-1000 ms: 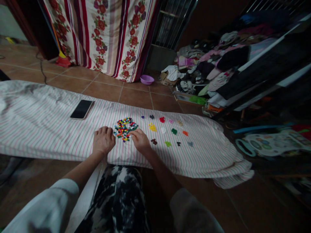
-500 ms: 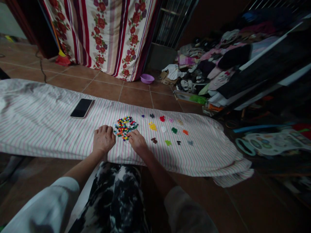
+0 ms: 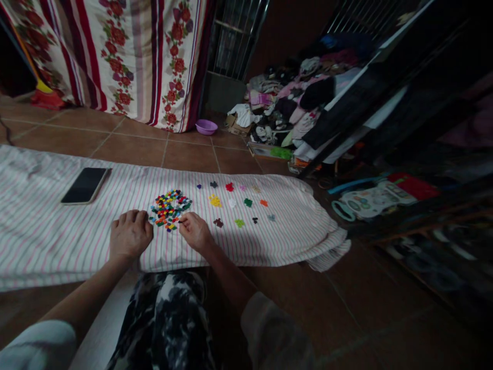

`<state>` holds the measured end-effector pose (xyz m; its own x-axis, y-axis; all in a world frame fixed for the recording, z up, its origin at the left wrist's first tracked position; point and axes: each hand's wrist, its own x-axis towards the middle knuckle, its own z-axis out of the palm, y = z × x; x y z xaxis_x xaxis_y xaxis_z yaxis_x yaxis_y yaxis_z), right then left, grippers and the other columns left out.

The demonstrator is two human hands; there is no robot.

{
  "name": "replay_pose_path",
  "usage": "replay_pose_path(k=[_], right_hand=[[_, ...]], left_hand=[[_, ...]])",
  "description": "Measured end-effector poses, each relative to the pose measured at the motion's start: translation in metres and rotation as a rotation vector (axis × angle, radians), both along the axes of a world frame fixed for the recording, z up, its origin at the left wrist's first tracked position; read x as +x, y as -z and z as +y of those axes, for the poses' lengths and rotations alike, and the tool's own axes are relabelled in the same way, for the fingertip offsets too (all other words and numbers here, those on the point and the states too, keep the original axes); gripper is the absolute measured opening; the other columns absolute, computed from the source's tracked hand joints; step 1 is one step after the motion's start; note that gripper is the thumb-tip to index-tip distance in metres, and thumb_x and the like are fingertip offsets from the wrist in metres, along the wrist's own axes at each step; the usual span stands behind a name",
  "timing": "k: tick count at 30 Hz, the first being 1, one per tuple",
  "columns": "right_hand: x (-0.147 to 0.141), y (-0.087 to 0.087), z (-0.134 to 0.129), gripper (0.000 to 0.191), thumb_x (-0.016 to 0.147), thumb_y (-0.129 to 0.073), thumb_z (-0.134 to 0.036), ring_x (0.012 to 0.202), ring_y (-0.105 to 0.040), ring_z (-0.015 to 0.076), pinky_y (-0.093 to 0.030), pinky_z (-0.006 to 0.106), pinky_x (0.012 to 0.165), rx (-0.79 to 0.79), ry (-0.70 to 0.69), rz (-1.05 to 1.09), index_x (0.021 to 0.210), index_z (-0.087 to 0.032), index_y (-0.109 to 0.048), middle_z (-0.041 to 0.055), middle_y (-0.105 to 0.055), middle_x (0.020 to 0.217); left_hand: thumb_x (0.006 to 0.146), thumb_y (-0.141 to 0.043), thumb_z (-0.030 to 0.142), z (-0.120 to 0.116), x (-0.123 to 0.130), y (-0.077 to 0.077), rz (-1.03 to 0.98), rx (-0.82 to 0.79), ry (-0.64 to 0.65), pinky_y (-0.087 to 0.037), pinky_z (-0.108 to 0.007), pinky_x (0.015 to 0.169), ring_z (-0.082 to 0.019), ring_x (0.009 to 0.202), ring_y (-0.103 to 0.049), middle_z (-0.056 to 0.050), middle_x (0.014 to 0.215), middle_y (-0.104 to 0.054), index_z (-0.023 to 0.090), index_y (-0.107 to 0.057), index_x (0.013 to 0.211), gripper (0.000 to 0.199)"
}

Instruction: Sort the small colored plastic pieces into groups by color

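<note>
A mixed pile of small coloured pieces [image 3: 169, 206] lies on the striped cloth [image 3: 285, 241]. Just left of it my left hand [image 3: 131, 233] rests palm down, its fingers bent and pressed together, with anything under them hidden. At the pile's right edge my right hand [image 3: 195, 231] pinches a small dark piece [image 3: 181, 221]. Farther right are several small single-colour groups, among them yellow [image 3: 215, 200], red [image 3: 229, 187], dark green [image 3: 248, 203], orange [image 3: 264, 203], brown [image 3: 218, 222], lime green [image 3: 239, 223] and black [image 3: 254, 220] pieces.
A phone [image 3: 85, 185] lies on the cloth at the left. Beyond the cloth's far edge, a purple basin [image 3: 206, 127] stands on the tiled floor by a flowered curtain [image 3: 142, 61]. Clothes [image 3: 292, 103] are heaped at the back right.
The view has turned to the right, so the cloth and pieces appear farther left. My right hand has drawn back slightly from the pile, and a dark piece now shows between its fingertips.
</note>
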<state>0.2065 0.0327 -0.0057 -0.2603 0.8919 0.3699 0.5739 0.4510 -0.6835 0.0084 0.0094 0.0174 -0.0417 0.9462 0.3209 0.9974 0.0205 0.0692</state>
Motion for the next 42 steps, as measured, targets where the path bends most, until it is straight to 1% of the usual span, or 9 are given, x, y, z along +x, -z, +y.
replay_pose_path(k=[4, 7, 15, 19, 22, 28, 33, 38, 42], right_hand=[[0.019, -0.007, -0.007, 0.013, 0.081, -0.052, -0.02, 0.072, -0.059, 0.0125, -0.048, 0.023, 0.067, 0.022, 0.069, 0.049, 0.092, -0.023, -0.059, -0.0005, -0.061, 0.082], [0.046, -0.012, -0.011, 0.014, 0.083, -0.049, -0.023, 0.072, -0.06, 0.0129, -0.049, 0.024, 0.069, 0.053, 0.177, 0.081, 0.091, -0.022, -0.06, 0.0013, -0.063, 0.083], [0.171, -0.009, -0.029, 0.03, 0.082, -0.044, -0.033, 0.074, -0.061, 0.0182, -0.05, 0.031, 0.074, 0.094, 0.706, 0.071, 0.094, -0.016, -0.065, 0.0081, -0.067, 0.085], [0.212, 0.001, -0.037, 0.031, 0.078, -0.043, -0.032, 0.081, -0.06, 0.021, -0.048, 0.035, 0.08, 0.072, 0.806, -0.064, 0.089, -0.017, -0.068, 0.0087, -0.067, 0.086], [0.22, 0.007, -0.036, 0.03, 0.077, -0.042, -0.03, 0.081, -0.059, 0.021, -0.048, 0.034, 0.08, 0.043, 0.799, -0.116, 0.087, -0.019, -0.069, 0.0073, -0.067, 0.083], [0.216, 0.008, -0.026, 0.031, 0.077, -0.044, -0.03, 0.08, -0.061, 0.0199, -0.049, 0.033, 0.08, -0.013, 0.808, -0.126, 0.09, -0.019, -0.07, 0.0065, -0.069, 0.087], [0.217, 0.012, -0.029, 0.035, 0.077, -0.044, -0.032, 0.083, -0.063, 0.0197, -0.05, 0.033, 0.082, -0.045, 0.813, -0.045, 0.098, -0.017, -0.068, 0.0081, -0.071, 0.092], [0.215, 0.014, -0.034, 0.035, 0.079, -0.045, -0.037, 0.086, -0.064, 0.0203, -0.051, 0.035, 0.083, 0.023, 0.842, 0.102, 0.096, -0.017, -0.067, 0.0092, -0.071, 0.094], [0.193, 0.003, -0.037, 0.037, 0.082, -0.045, -0.039, 0.084, -0.063, 0.0205, -0.052, 0.034, 0.079, 0.111, 0.882, 0.148, 0.1, -0.014, -0.067, 0.0114, -0.069, 0.096]], left_hand=[[0.088, -0.035, 0.03, -0.001, 0.001, -0.003, 0.01, -0.016, 0.0, -0.037, -0.04, 0.08, -0.028, 0.1, -0.054, -0.012, 0.111, -0.061, 0.018, -0.06, 0.104, 0.033], [0.087, -0.036, 0.03, -0.002, 0.001, -0.005, 0.001, -0.004, 0.006, -0.039, -0.042, 0.079, -0.03, 0.099, -0.055, -0.013, 0.109, -0.061, 0.018, -0.061, 0.103, 0.032], [0.087, -0.036, 0.03, -0.003, 0.002, -0.006, 0.002, 0.003, 0.024, -0.041, -0.043, 0.078, -0.032, 0.098, -0.056, -0.014, 0.109, -0.062, 0.017, -0.061, 0.102, 0.032], [0.089, -0.034, 0.03, -0.003, 0.002, -0.006, 0.016, -0.001, 0.027, -0.041, -0.043, 0.077, -0.032, 0.098, -0.057, -0.014, 0.108, -0.063, 0.017, -0.061, 0.103, 0.034], [0.089, -0.034, 0.03, -0.003, 0.002, -0.006, 0.03, 0.008, 0.019, -0.041, -0.042, 0.078, -0.031, 0.097, -0.057, -0.014, 0.107, -0.063, 0.017, -0.061, 0.103, 0.033], [0.087, -0.036, 0.029, -0.003, 0.003, -0.006, 0.026, 0.004, 0.013, -0.042, -0.043, 0.078, -0.031, 0.098, -0.057, -0.014, 0.108, -0.063, 0.018, -0.061, 0.102, 0.031], [0.088, -0.035, 0.03, -0.003, 0.001, -0.004, 0.021, 0.005, 0.014, -0.041, -0.042, 0.078, -0.031, 0.098, -0.056, -0.014, 0.109, -0.062, 0.017, -0.061, 0.103, 0.033], [0.088, -0.034, 0.03, -0.001, 0.0, -0.001, 0.031, 0.011, 0.003, -0.039, -0.041, 0.078, -0.03, 0.099, -0.055, -0.012, 0.109, -0.062, 0.018, -0.061, 0.103, 0.033], [0.088, -0.035, 0.03, 0.001, -0.001, 0.003, 0.036, 0.009, 0.004, -0.037, -0.04, 0.079, -0.029, 0.098, -0.054, -0.011, 0.107, -0.062, 0.018, -0.061, 0.102, 0.032]])
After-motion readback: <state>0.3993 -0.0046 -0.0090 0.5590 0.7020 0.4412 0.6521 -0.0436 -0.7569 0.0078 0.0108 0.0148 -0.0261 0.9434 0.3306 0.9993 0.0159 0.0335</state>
